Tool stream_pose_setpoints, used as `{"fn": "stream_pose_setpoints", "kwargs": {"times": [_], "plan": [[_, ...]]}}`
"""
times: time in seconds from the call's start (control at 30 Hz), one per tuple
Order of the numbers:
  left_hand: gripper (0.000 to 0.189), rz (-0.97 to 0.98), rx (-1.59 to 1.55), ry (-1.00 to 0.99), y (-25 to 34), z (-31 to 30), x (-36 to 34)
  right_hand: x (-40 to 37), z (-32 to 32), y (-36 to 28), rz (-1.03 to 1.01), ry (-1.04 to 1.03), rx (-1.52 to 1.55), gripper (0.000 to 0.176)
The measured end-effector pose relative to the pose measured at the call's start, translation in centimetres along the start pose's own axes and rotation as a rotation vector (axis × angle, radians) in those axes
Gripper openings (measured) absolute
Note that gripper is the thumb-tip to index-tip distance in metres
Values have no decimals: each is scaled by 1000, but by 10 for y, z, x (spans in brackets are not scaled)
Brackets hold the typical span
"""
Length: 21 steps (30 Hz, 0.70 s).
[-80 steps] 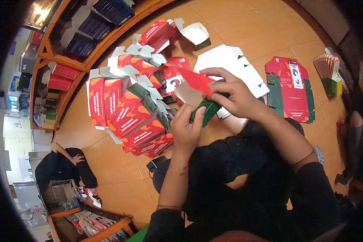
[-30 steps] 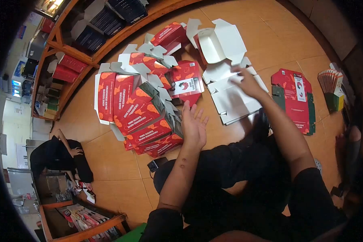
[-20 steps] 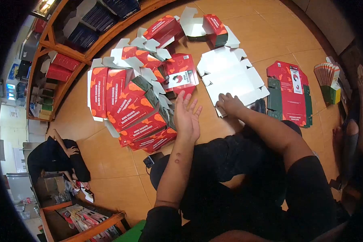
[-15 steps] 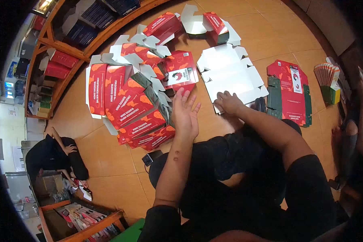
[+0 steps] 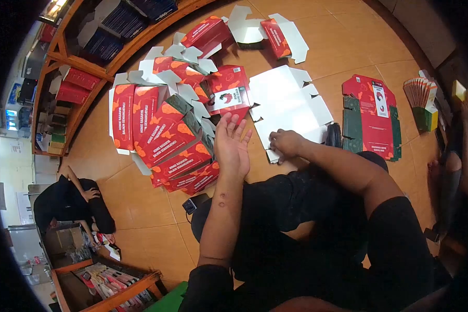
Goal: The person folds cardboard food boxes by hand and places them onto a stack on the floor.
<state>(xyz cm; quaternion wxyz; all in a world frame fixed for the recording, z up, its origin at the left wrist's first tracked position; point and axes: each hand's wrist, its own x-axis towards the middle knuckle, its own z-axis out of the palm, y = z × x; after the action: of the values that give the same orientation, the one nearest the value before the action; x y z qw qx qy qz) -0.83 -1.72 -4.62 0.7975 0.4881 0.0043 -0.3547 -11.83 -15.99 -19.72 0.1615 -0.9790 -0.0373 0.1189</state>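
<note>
A flat cardboard box blank [image 5: 291, 101] lies white side up on the floor in front of me, with slots and tabs along its edges. My right hand [image 5: 286, 144] has its fingers curled over the blank's near left corner and grips it there. My left hand [image 5: 232, 145] is held palm up with fingers spread and nothing in it. Beyond its fingertips lies a red box panel [image 5: 230, 91] with a white label. To its left, partly folded red boxes [image 5: 177, 138] are packed together in an overlapping cluster.
Red-and-green flat blanks [image 5: 377, 127] lie at the right, near a bundle of folded cartons [image 5: 421, 99]. Half-open boxes [image 5: 275, 39] stand at the back. Wooden shelves [image 5: 109, 70] run along the left. One person [image 5: 73, 205] crouches at left; another person's hand [image 5: 467, 101] is at far right.
The white blank has slid toward me with my right hand, opening a gap from the half-open box behind it. My left hand stays open. At far right, a person's hand has risen with something yellow.
</note>
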Motion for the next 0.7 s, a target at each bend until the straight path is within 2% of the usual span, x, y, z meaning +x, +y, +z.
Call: {"fn": "stream_pose_setpoints", "kwargs": {"times": [0.1,0.2,0.27,0.33,0.47,0.53,0.57,0.63,0.67,0.7], "plan": [[45,7,1,0,-1,-1,2,1,-2,12,-36,41,107,51],[46,16,4,-2,0,-2,3,13,-1,29,-11,-7,255,43],[46,19,-3,4,3,-4,4,10,-39,35,248,-113,290,36],[46,47,-13,2,5,-5,5,-1,-74,49,360,-10,205,31],[44,84,-27,15,10,-2,4,-54,-150,66,665,381,197,29],[38,136,18,-20,11,-1,4,-69,-169,66,781,782,286,27],[38,140,7,-22,11,0,2,-72,-177,66,777,783,274,27],[31,179,40,-35,13,3,0,-75,-193,63,927,1361,211,22],[31,183,39,-37,11,2,2,-79,-199,60,924,1364,209,22],[30,276,115,-55,8,-2,6,-84,-210,45,740,1397,168,20]]}}
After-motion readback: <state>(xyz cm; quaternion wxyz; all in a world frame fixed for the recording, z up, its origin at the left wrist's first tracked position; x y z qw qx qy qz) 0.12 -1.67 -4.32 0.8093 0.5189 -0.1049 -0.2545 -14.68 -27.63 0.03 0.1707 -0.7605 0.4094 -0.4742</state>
